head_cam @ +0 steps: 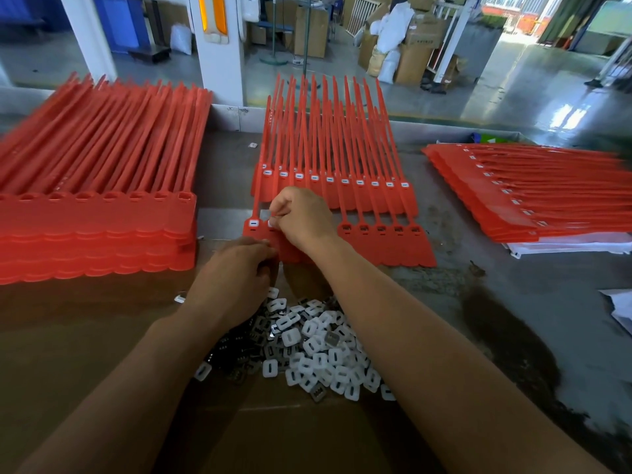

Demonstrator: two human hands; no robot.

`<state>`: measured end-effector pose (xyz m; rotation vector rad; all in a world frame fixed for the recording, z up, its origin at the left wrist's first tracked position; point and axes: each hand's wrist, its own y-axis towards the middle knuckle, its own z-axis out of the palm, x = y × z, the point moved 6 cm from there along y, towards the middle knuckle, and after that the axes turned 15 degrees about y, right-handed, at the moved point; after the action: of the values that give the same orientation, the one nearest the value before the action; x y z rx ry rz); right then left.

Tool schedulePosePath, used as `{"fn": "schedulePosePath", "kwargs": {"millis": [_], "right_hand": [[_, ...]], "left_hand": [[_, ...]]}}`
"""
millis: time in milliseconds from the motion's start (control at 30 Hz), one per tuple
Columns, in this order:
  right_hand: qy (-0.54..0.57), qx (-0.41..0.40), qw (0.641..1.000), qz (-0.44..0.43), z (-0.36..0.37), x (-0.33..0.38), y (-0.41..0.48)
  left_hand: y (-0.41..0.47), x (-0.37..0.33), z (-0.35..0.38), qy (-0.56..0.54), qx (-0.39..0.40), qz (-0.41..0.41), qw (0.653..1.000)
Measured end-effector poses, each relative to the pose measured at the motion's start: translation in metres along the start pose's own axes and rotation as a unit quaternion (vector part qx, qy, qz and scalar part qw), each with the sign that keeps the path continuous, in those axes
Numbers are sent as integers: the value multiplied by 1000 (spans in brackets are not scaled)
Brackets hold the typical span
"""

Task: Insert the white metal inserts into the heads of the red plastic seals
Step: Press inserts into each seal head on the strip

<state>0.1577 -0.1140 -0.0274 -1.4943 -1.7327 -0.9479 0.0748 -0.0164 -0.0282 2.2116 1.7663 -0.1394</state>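
Two overlapping strips of joined red plastic seals [379, 246] lie in front of me, tails pointing away. The far strip's heads hold white inserts. On the near strip the leftmost head [253, 223] holds an insert and several heads at the right are bare. My right hand [301, 218] pinches a white insert [272, 223] at the second head of the near strip. My left hand [236, 271] hovers just below, fingers curled at the strip's lower edge; whether it holds inserts is hidden. A heap of white inserts [318, 350] lies on cardboard between my forearms.
A tall stack of red seal strips [99, 227] without inserts stands at the left. A stack of strips with inserts [533, 196] rests on white sheets at the right. Brown cardboard [102, 336] covers the near bench. White paper [620, 309] lies at the right edge.
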Motion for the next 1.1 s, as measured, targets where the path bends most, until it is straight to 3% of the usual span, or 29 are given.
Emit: {"fn": "schedulePosePath", "kwargs": {"millis": [500, 633, 767, 900, 1100], "right_hand": [[-45, 19, 989, 141, 2, -9, 26], [-51, 26, 990, 132, 3, -10, 26], [-5, 40, 997, 65, -4, -7, 13], [89, 78, 992, 35, -18, 5, -10], [-42, 256, 966, 11, -27, 16, -62]], "left_hand": [[-1, 0, 1, -13, 0, -7, 1000], [0, 1, 2, -14, -1, -7, 1000], [1, 2, 3, -15, 0, -6, 1000], [2, 4, 4, -9, -3, -6, 1000], [4, 5, 6, -1, -4, -2, 1000]]}}
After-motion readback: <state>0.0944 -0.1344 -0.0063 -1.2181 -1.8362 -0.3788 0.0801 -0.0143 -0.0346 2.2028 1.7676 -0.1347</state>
